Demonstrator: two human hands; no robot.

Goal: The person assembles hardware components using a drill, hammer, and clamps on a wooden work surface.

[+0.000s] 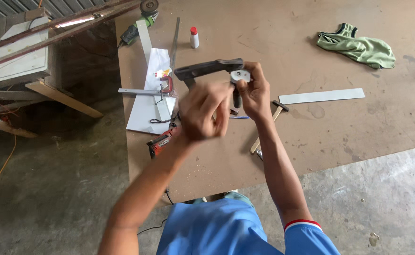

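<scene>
Even, soft daylight; left hand (203, 113) motion-blurred, edges slightly bowed.

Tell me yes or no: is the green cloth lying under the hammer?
No. The green cloth lies crumpled at the board's far right, well apart from the hammer, which rests near the right hand.

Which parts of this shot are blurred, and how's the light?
Head view: the left hand is smeared by motion blur; the right hand and clamp are sharper; soft, even daylight on the board, no glare, faint shadows.
</scene>
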